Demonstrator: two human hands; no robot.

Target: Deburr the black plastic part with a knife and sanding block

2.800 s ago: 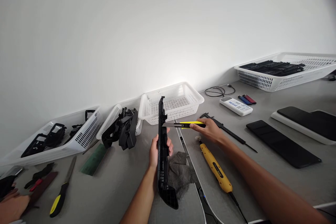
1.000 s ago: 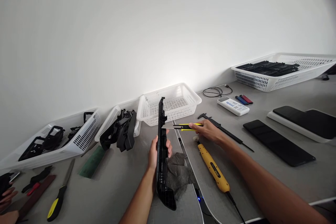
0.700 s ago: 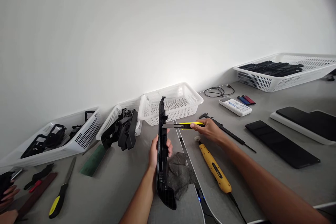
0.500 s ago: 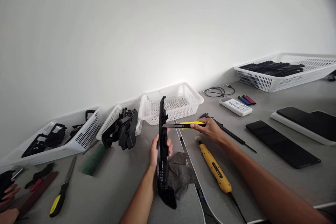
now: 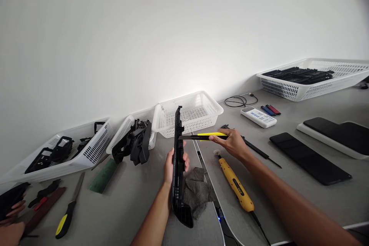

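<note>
My left hand is wrapped round a long black plastic part, held upright with its curved end down. In my right hand is a yellow and black utility knife, its blade pointing left. The blade tip meets the right edge of the part, above my left fingers; whether it cuts in I cannot tell. Below and right of the part lies a crumpled grey cloth. A yellow rotary tool rests under my right forearm, and a black caliper lies behind my right wrist.
White baskets stand along the wall: one in the middle and others with black parts. A file and a green block lie left. A black phone lies right. Another person's hand holds a black part at far left.
My hands, the black part and the knife have barely moved; the knife is rolled slightly, showing more yellow. At far left the other person's hand and black part have shifted up and right.
</note>
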